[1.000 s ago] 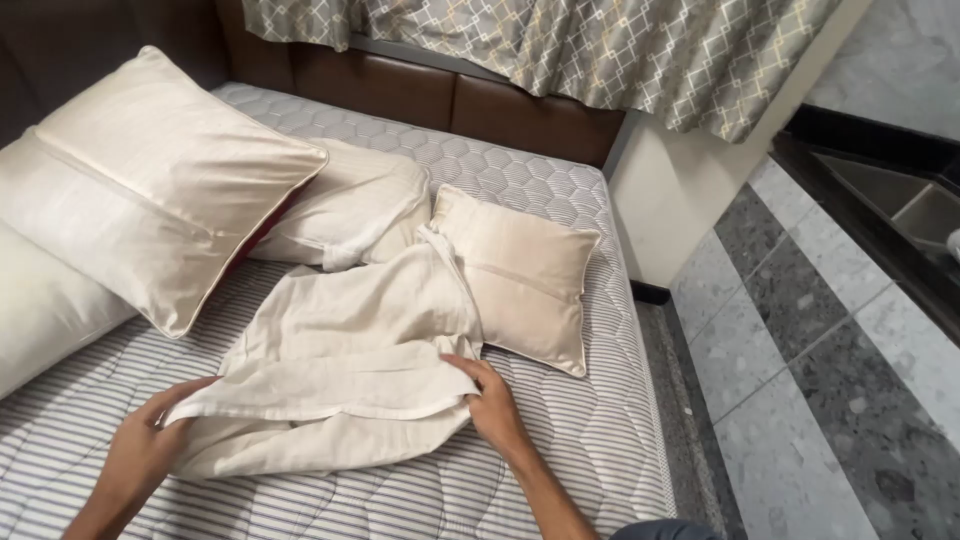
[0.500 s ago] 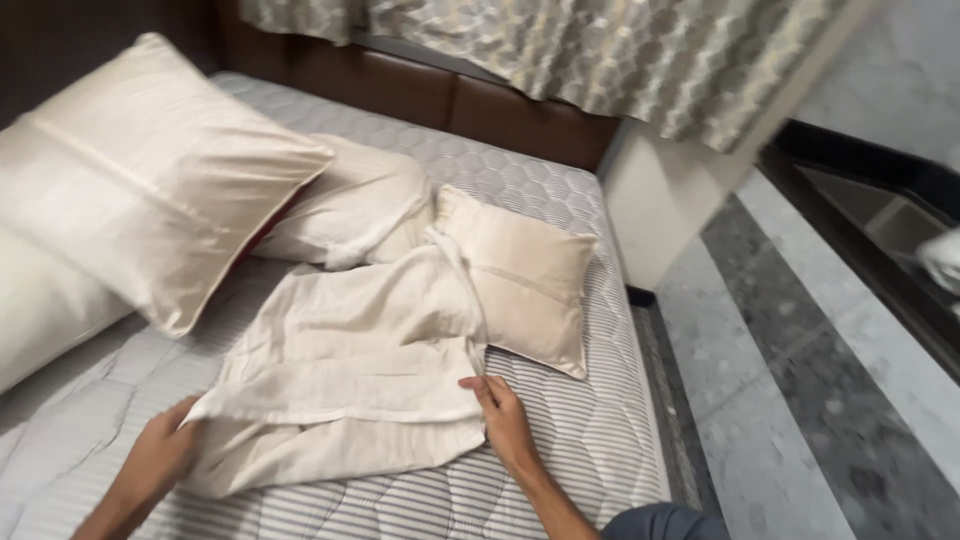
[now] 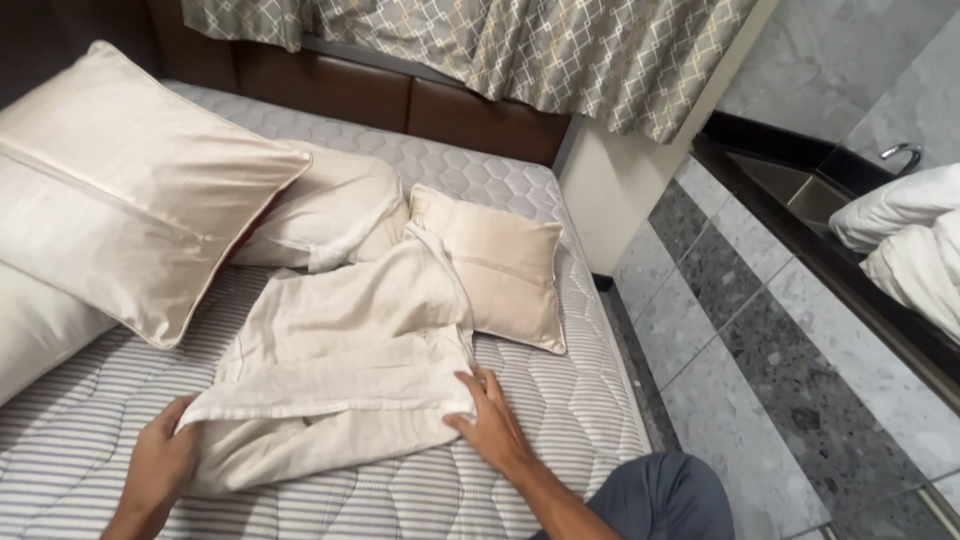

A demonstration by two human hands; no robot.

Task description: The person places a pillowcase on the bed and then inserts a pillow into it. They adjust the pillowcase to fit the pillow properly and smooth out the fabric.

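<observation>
Hidden and cut off
Left hand fingertips tucked under the cream cloth — wrist leaves the bottom edge.

A cream cloth is seen on a grey-and-white striped, hexagon-quilted mattress; the curtain is patterned with grey diamonds.

Pillowcase: matt cream cloth, creased. Large pillow, upper left: satin sheen. Mattress: quilted fabric. Headboard: smooth brown leather-like. Floor: glossy speckled stone.
</observation>
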